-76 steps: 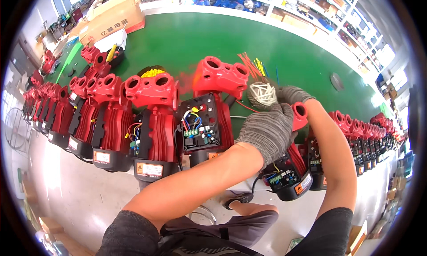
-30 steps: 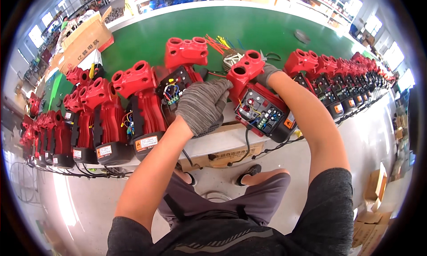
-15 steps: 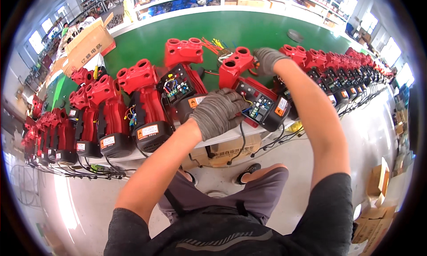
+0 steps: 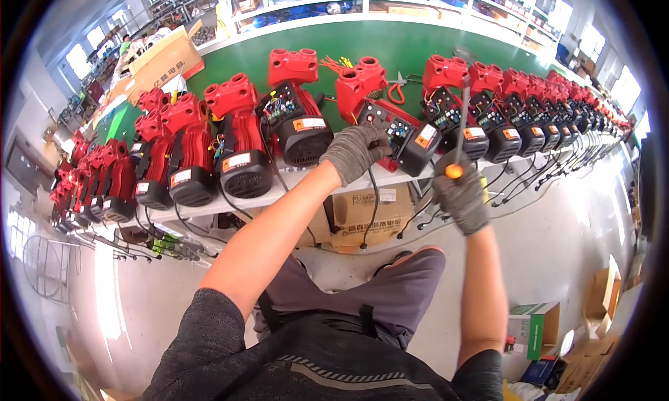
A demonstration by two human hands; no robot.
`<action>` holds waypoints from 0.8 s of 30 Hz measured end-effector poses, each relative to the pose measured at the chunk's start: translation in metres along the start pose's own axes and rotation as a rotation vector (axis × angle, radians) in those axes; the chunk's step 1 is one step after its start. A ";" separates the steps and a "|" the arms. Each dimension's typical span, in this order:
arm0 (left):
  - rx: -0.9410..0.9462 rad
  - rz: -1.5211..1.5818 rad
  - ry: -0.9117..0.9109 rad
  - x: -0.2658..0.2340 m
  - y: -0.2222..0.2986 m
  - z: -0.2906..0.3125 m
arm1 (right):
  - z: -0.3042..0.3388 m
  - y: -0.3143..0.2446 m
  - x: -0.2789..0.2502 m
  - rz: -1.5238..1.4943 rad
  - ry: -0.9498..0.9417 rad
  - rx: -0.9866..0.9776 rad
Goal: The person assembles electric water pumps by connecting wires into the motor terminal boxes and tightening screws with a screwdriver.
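Note:
A red-and-black motor unit (image 4: pixel 397 130) lies before me on the table, its black box uncovered so that wires and terminals show. My left hand (image 4: pixel 355 153), in a grey glove, lies against the left side of this box with its fingers curled at the edge; the fingertips are partly hidden. To the right of the unit, over the table's front edge, my gloved right hand (image 4: pixel 461 195) is closed round a screwdriver (image 4: pixel 463 122). The orange end of its handle shows at the fist, and the long metal shaft points up and away.
Similar motor units (image 4: pixel 240 139) stand in a row on both sides, their black cables (image 4: pixel 376 206) hanging over the front edge. Red-handled pliers (image 4: pixel 396 93) lie behind the unit on the green tabletop (image 4: pixel 390 42). Cardboard boxes (image 4: pixel 369 216) stand beneath the table.
My right hand has come back from behind the unit to the near right side and now holds the screwdriver upright. My left hand stays at the unit's box. The view has shifted slightly.

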State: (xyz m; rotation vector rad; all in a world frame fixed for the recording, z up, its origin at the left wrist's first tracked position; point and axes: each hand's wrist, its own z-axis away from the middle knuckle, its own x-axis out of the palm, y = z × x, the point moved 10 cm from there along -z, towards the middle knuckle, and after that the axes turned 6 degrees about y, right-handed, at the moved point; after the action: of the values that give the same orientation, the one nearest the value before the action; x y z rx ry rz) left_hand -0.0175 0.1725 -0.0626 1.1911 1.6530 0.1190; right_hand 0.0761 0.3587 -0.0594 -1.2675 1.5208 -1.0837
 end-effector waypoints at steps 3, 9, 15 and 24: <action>-0.053 0.114 0.072 0.007 -0.003 0.004 | 0.013 0.024 0.033 0.037 0.142 0.238; -0.075 0.116 0.115 0.009 -0.004 0.013 | -0.023 0.027 0.046 0.253 0.157 -0.043; -0.005 0.214 0.139 0.006 -0.009 0.013 | -0.047 -0.004 0.075 0.853 -0.017 -0.130; 0.125 0.241 0.196 -0.008 -0.018 0.007 | -0.053 -0.005 0.081 1.022 0.034 -0.173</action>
State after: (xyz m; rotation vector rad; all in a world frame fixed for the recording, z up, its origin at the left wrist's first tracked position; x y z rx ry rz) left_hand -0.0240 0.1545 -0.0713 1.5122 1.6984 0.2958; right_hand 0.0166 0.2831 -0.0475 -0.4095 1.9552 -0.2992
